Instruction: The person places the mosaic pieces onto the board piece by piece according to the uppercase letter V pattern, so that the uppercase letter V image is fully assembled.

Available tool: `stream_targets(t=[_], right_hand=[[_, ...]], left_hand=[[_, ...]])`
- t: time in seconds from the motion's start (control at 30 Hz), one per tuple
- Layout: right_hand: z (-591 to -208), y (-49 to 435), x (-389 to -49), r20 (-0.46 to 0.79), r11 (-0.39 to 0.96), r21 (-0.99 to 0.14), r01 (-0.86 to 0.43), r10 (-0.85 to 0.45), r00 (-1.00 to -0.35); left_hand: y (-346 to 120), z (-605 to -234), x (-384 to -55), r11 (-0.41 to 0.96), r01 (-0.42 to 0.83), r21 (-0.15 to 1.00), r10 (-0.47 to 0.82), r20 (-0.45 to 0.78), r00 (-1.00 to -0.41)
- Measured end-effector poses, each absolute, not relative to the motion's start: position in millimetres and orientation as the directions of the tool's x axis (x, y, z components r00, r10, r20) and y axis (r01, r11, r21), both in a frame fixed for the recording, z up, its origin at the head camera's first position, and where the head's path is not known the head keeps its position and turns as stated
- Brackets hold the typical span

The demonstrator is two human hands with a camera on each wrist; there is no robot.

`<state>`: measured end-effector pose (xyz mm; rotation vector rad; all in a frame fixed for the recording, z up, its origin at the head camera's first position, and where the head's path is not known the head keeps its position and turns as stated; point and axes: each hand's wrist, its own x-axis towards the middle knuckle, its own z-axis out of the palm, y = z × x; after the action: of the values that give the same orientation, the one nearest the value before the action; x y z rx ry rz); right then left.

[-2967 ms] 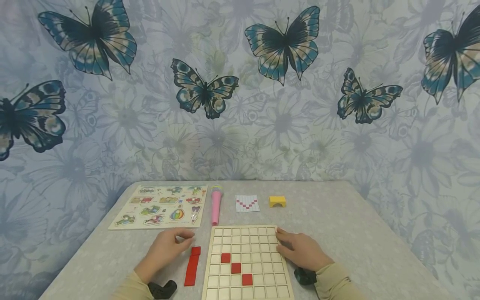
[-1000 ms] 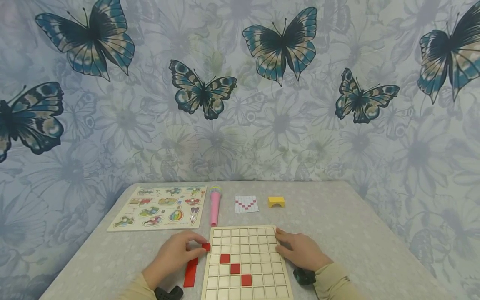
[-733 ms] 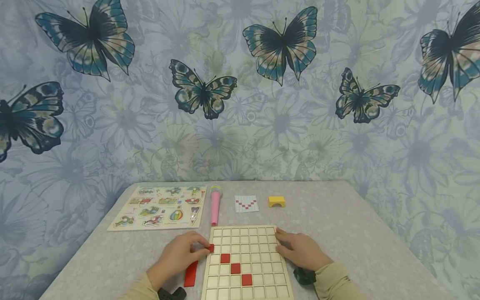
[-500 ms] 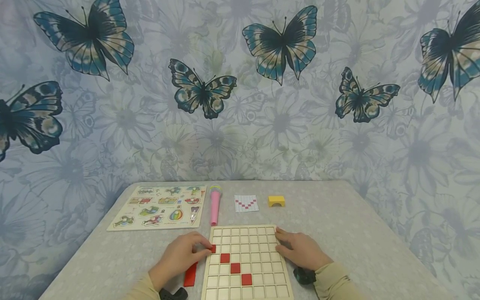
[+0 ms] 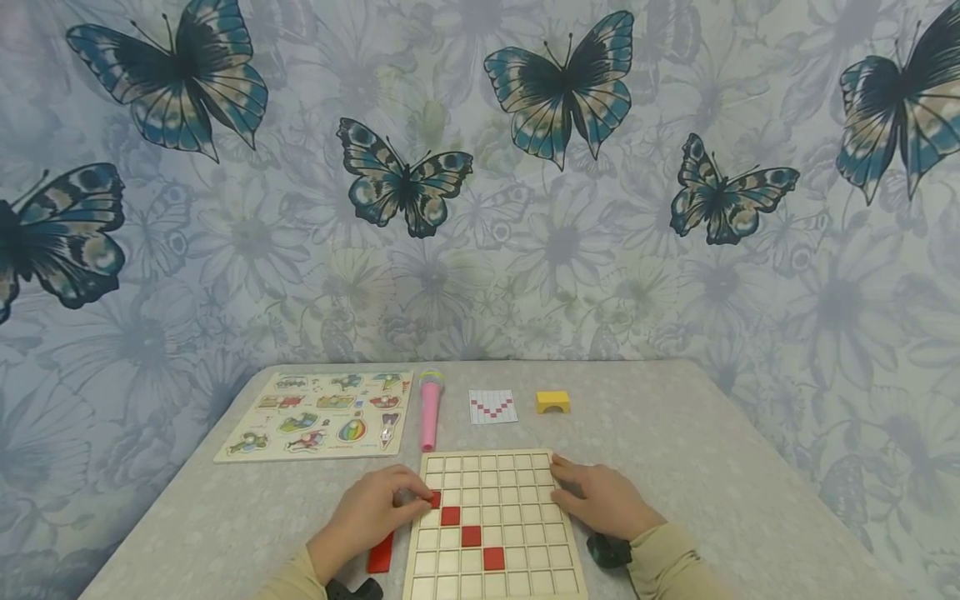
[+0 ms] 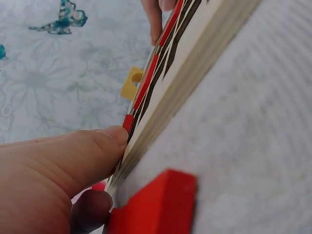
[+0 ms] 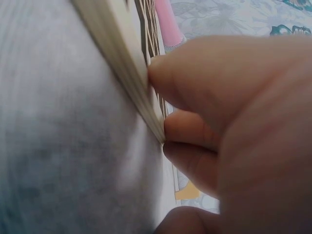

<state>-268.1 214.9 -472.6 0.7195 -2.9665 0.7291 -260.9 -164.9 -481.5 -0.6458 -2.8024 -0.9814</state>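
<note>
Thumb and forefinger of my left hand (image 5: 378, 502) pinch a red square tile (image 5: 436, 499) at the left column of a pale wooden grid board (image 5: 491, 475). In the left wrist view the tile (image 6: 127, 123) shows just past the thumb tip, at the board's raised rim. Several more red tiles (image 5: 471, 536) lie in cells, running diagonally down to the right. My right hand (image 5: 603, 500) rests against the board's upper right edge, its thumb and fingertips touching the rim (image 7: 131, 83) in the right wrist view.
A red tile row (image 5: 380, 553) lies left of the board, partly behind my left hand. Beyond stand a picture puzzle board (image 5: 318, 417), a pink toy microphone (image 5: 430, 417), a small pattern card (image 5: 492, 407) and a yellow arch block (image 5: 552, 402). A wall closes the table's back.
My left hand took a red tile from the top of the row and carried it right, over the board's left rim to the left column. The right hand stays in place.
</note>
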Motion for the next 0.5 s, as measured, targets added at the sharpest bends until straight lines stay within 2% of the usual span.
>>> stream_targets(t=[0.5], right_hand=[[-471.6,214.1,-266.6,0.118,0.787,-0.424,-0.448,-0.442,-0.889]], left_hand=[[-162.8,-483.1,-261.4,0.715,0.406,0.569,0.33,0.236,-0.914]])
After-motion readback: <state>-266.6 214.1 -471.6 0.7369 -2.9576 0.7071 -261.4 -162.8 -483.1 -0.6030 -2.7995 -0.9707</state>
